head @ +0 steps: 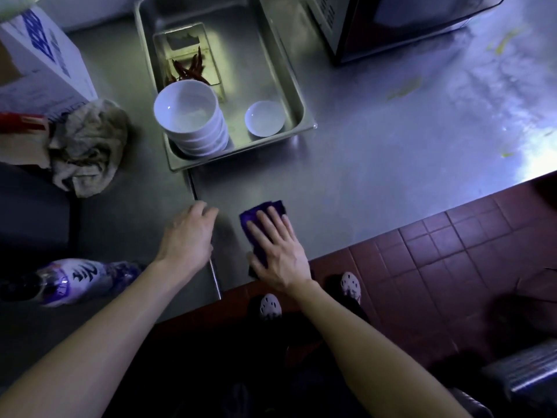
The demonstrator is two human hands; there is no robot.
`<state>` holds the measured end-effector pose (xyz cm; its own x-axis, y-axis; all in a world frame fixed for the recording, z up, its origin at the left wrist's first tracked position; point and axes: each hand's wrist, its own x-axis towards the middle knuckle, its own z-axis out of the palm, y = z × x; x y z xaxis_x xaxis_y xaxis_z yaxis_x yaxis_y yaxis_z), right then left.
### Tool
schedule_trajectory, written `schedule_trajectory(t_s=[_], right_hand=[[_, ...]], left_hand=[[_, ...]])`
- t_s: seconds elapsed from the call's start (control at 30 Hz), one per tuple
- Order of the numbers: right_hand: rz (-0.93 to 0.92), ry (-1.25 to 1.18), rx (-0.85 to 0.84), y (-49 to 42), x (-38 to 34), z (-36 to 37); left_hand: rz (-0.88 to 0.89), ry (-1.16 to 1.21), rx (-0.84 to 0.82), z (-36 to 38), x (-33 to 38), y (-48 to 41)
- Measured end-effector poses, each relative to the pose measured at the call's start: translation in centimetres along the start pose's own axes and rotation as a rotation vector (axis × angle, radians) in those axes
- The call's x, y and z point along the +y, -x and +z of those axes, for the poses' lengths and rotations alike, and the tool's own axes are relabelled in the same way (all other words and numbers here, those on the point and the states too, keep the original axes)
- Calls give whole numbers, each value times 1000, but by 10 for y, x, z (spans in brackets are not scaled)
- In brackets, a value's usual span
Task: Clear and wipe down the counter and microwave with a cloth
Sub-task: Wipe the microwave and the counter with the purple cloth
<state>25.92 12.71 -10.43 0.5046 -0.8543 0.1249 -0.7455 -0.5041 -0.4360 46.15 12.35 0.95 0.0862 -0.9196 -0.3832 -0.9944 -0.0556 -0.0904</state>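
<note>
Head view: my right hand (278, 251) lies spread flat on the purple cloth (261, 220) on the counter (376, 164); left hand (188, 233) rests loosely open, empty. At twelve o'clock, a steel tray (297, 116) holds stacked bowls (190, 116), a saucer (264, 118) and chillies (190, 69).

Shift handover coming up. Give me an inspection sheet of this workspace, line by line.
Surface: steel counter, yellowish smears far right.
Job's things: purple cloth flat near front edge; microwave at back.
Clutter: metal tray holding stacked white bowls, small dish, dried chillies; crumpled rag; box; bottle lying down.
Grips: right hand pressed open on cloth; left hand resting on counter, empty.
Cables: nothing seen.
Surroundings: red tiled floor.
</note>
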Motion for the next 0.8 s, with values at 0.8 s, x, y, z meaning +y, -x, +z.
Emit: schedule_trajectory(t_s=[0.8], right_hand=[[-387, 7, -177, -75, 301, -137]], left_hand=[[-193, 99, -288, -25, 211, -141]])
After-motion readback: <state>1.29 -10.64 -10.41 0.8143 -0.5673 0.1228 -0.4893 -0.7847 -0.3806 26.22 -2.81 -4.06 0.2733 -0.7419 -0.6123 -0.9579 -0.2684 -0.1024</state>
